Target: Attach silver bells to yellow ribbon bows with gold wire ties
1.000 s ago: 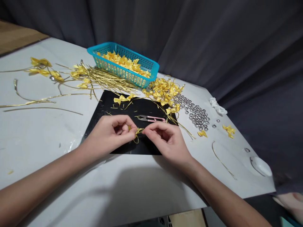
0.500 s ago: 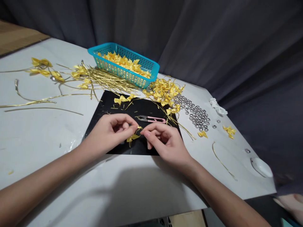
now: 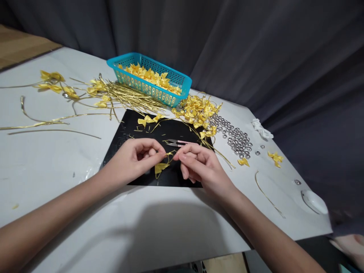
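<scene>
Above the black mat [image 3: 116, 132], my left hand [image 3: 135, 159] is closed, thumb and forefinger pinching a thin gold cord [image 3: 170, 153]. My right hand [image 3: 199, 163] pinches the cord's other side, a short gap away. A yellow ribbon bow [image 3: 161, 167] hangs below the cord, partly hidden by my left fingers. Just beyond my right fingers, pink-handled thread snips [image 3: 178, 143] lie on the mat, their handle partly covered. Two more yellow bows [image 3: 149, 120] rest near the mat's far edge.
A teal basket [image 3: 148, 85] of yellow bows stands at the back, with a bundle of gold cords [image 3: 133, 96] before it. To its right lie a pile of bows on cords [image 3: 199, 108] and silver beads [image 3: 239, 140]. A white mouse-like object [image 3: 314, 201] sits near the right edge.
My right hand has moved a little to the right, away from my left, widening the gap and showing more cord between them. My left hand has hardly moved.
</scene>
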Tool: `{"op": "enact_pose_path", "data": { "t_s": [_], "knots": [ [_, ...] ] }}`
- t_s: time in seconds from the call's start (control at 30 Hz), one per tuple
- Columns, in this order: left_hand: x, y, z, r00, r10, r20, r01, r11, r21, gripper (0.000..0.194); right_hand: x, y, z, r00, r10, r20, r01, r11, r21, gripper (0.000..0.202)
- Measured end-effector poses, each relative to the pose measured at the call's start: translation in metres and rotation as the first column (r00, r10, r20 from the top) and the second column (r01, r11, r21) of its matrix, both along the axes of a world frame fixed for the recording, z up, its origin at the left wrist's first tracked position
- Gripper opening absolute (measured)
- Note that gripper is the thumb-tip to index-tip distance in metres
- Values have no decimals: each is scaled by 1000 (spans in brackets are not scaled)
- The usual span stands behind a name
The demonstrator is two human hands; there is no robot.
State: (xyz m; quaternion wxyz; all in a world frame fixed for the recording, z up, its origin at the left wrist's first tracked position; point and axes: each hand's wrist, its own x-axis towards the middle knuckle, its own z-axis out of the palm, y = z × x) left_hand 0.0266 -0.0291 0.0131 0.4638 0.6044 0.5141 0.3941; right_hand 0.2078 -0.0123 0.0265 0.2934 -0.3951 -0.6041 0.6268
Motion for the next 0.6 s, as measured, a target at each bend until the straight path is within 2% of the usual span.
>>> {"op": "enact_pose_path", "data": {
  "t_s": [0.13, 0.33, 0.6],
  "knots": [
    [-1, 0, 0, 1000, 12, -20, -12, 1000, 9, 20, 0, 1, -1, 1000, -11, -14, 11, 999, -38, 17],
    [-2, 0, -1, 999, -33, 0, 33, 999, -10, 21, -2, 2, 0, 997, 1, 73, 0, 1000, -3, 19],
    [-1, 0, -3, 998, -53, 16, 54, 998, -38, 21, -2, -1, 3, 998, 29, 63, -29, 1000, 5, 18]
  ]
}}
